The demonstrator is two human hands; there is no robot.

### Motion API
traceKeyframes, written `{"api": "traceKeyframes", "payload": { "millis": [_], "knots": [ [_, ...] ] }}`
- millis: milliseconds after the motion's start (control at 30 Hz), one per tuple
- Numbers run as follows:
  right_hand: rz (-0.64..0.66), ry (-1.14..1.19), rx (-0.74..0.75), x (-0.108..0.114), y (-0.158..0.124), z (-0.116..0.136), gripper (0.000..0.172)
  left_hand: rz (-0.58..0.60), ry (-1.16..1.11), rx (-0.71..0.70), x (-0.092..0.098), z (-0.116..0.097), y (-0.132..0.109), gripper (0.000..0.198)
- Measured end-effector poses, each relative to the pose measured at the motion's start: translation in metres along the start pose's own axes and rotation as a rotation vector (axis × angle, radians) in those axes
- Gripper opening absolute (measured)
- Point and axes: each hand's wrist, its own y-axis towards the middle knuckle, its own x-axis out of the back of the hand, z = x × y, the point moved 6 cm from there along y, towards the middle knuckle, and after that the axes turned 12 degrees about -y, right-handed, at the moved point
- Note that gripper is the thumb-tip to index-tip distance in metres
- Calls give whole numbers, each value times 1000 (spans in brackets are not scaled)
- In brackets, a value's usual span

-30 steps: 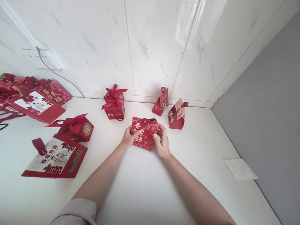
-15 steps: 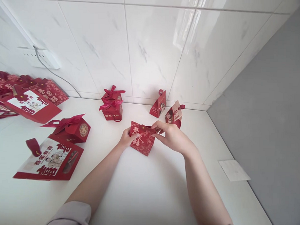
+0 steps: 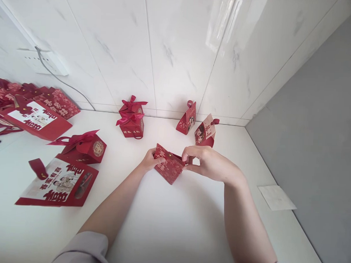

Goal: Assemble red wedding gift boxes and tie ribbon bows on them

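Note:
A red patterned gift box (image 3: 168,169) with pale lettering and a small gold stud is held tilted above the white table, in the middle of the view. My left hand (image 3: 152,160) grips its left edge, thumb across the front. At the upper right corner, my right hand (image 3: 204,162) pinches the box's edge between thumb and fingers. The box's top looks slightly parted near that pinch. Just behind my right hand stands a small pink-and-red box (image 3: 204,131) with a loop, and beside it a red triangular box (image 3: 186,120).
Two red boxes with ribbon bows (image 3: 131,125) stand against the tiled wall. Further left are another bowed box (image 3: 87,148), a large red-and-white gift box (image 3: 58,181) and a pile of red boxes (image 3: 57,102). A white paper (image 3: 277,197) lies at the right, by a grey panel (image 3: 317,113).
The held box has turned clockwise and shifted slightly right. My right hand has moved a little right and down, still pinching the box's corner.

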Motion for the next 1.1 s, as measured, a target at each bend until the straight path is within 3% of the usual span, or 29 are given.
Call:
{"api": "traceKeyframes", "payload": {
  "millis": [767, 933, 1100],
  "knots": [
    [79, -125, 2, -2, -6, 11, 16, 18, -7, -54, -9, 0, 1, 57],
    [24, -175, -74, 1, -5, 5, 13, -49, 45, -73, -4, 2, -1, 50],
    [-76, -172, -167, 7, -1, -2, 10, -196, 115, -164, 4, -4, -6, 42]
  ]
}}
